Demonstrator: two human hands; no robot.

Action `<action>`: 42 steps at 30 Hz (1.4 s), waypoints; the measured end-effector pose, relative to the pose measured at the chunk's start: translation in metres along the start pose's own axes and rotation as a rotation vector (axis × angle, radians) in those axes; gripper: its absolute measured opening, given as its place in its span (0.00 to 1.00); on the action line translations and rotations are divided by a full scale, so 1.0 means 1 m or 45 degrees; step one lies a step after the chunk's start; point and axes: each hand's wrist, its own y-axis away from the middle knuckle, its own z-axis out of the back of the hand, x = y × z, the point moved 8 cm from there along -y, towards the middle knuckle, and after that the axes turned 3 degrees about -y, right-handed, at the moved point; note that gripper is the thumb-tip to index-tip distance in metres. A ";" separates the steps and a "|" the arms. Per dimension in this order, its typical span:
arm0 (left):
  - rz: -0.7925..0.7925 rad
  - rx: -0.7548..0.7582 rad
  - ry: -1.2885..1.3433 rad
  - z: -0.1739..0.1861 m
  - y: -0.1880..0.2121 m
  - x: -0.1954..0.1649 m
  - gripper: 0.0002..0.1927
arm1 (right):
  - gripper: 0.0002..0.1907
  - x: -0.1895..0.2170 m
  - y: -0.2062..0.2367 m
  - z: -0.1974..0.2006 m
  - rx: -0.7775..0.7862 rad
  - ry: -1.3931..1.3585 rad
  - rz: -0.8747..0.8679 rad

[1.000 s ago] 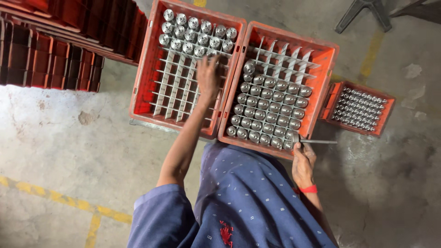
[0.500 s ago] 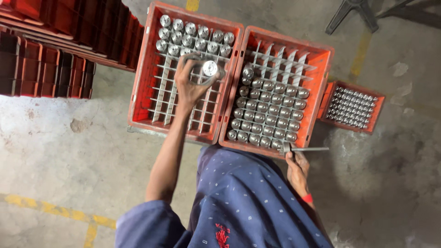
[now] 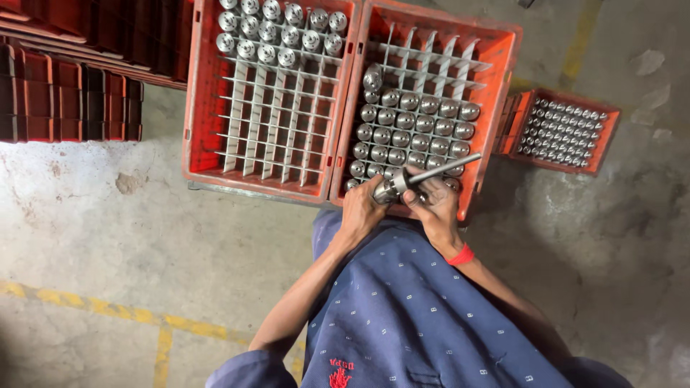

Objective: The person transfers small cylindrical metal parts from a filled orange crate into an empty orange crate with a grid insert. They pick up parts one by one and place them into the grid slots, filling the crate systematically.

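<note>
Right, metal cylinder (image 3: pixel 389 190) sits at the near edge of the right crate (image 3: pixel 503 65), pinched in the left hand (image 3: pixel 361 210), fingers wrapped round its body. Right hand (image 3: pixel 433 207) is closed on a thin rod (image 3: pixel 440 169) that runs up-right from the cylinder's end; rod looks seated in it, can't tell how deep. Judging by look: solid machined steel, so heavy for its size, stiff, smooth, prob. oily and slippery. Best hold is round the barrel w/ full finger wrap, not the ends. Right crate is about half full of like parts (image 3: pixel 413 133); left crate (image 3: pixel 201 108) has only its top rows filled. Small tray (image 3: pixel 611 136) lies just beyond, to the right.
</note>
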 end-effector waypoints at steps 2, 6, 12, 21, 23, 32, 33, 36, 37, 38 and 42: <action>-0.004 0.061 -0.032 -0.011 0.000 -0.005 0.17 | 0.30 0.002 0.003 0.002 0.105 -0.002 0.098; 0.064 0.262 -0.052 -0.030 -0.002 -0.012 0.22 | 0.29 -0.015 0.006 0.023 0.301 -0.002 0.134; 0.044 0.470 0.110 -0.042 -0.010 -0.033 0.30 | 0.27 -0.067 -0.010 0.105 0.058 -0.105 -0.187; -0.357 -0.216 -0.653 0.036 -0.194 -0.053 0.27 | 0.21 -0.023 0.010 0.199 -0.387 -0.372 0.116; -0.473 -0.220 -1.003 0.033 -0.239 -0.066 0.28 | 0.21 -0.026 0.014 0.197 -0.407 -0.384 0.108; -0.549 -0.344 -0.599 0.069 -0.250 -0.083 0.23 | 0.23 -0.048 0.045 0.171 -0.472 -0.383 -0.005; -0.532 -0.383 -0.533 0.080 -0.233 -0.078 0.21 | 0.23 -0.046 0.050 0.170 -0.491 -0.376 -0.032; -0.464 -0.574 -0.501 0.130 -0.180 -0.049 0.17 | 0.24 -0.044 0.065 0.158 -0.533 -0.371 -0.020; -0.423 -0.606 -0.526 0.150 -0.172 -0.034 0.21 | 0.24 -0.042 0.069 0.155 -0.547 -0.368 -0.009; -0.381 -0.641 -0.548 0.169 -0.167 -0.018 0.26 | 0.24 -0.043 0.069 0.151 -0.560 -0.370 -0.021; -0.312 -0.649 -0.693 0.214 -0.189 0.035 0.26 | 0.25 -0.047 0.060 0.124 -0.546 -0.348 -0.029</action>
